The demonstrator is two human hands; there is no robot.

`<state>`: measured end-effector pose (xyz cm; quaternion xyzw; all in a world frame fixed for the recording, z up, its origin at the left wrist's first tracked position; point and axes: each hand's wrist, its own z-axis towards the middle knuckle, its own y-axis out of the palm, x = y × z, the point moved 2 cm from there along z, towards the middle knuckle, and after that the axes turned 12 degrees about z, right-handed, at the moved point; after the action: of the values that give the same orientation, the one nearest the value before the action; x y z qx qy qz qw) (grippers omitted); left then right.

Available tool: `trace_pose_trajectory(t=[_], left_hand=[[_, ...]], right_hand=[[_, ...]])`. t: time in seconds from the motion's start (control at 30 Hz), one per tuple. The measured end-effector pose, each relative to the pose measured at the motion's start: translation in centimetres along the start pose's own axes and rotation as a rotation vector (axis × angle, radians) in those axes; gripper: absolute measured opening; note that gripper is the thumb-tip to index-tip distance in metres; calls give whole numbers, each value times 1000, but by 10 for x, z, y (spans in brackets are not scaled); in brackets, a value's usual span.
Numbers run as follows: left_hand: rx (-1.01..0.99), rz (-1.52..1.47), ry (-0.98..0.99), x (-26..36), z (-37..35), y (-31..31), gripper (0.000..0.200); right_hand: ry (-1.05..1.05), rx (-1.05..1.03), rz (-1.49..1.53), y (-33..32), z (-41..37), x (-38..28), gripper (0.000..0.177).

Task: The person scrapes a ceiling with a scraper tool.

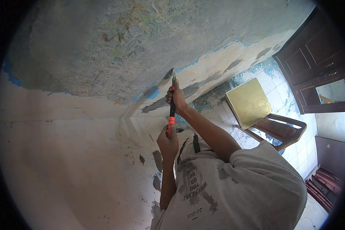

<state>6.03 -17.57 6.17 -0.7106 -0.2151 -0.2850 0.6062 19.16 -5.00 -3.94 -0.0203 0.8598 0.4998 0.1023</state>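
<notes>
A long-handled scraper is grasped by both hands: its black shaft is clasped near the head by the right hand, and its orange-banded end is enclosed by the left hand. The blade is held at the ragged edge between grey wall and pale coating; whether it is pressed in cannot quite be told. A broad grey expanse has been bared, while blue-edged pale coating is left beside and below it, broken by grey patches. Sideways room along the wall is bounded by the corner; behind the right forearm, a yellow-seated chair is set on the tiled floor.
</notes>
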Motion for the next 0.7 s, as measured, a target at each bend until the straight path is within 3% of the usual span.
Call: trace_pose_trajectory(t=[0.07, 0.17, 0.27, 0.37, 0.47, 0.57, 0.7], left_hand=[[-85, -114, -96, -21, 0, 15, 35], [-385, -396, -243, -11, -4, 24, 37], [-612, -581, -198, -3, -16, 41, 42], [-739, -562, -54, 31, -22, 36, 48], [-895, -632, -58, 5, -2, 64, 52], [-838, -456, -73, 9, 18, 82, 59], [-817, -762, -148, 49, 31, 105, 59]], right_hand=[[-38, 8, -71, -5, -3, -7, 48], [-95, 62, -154, -9, -17, -29, 44], [-87, 39, -299, -25, -35, -49, 40], [-22, 47, -329, -35, -81, -84, 35], [-25, 28, -319, -58, -116, -120, 37], [-46, 67, -338, -59, -151, -145, 38], [24, 108, -321, -50, -184, -148, 33]])
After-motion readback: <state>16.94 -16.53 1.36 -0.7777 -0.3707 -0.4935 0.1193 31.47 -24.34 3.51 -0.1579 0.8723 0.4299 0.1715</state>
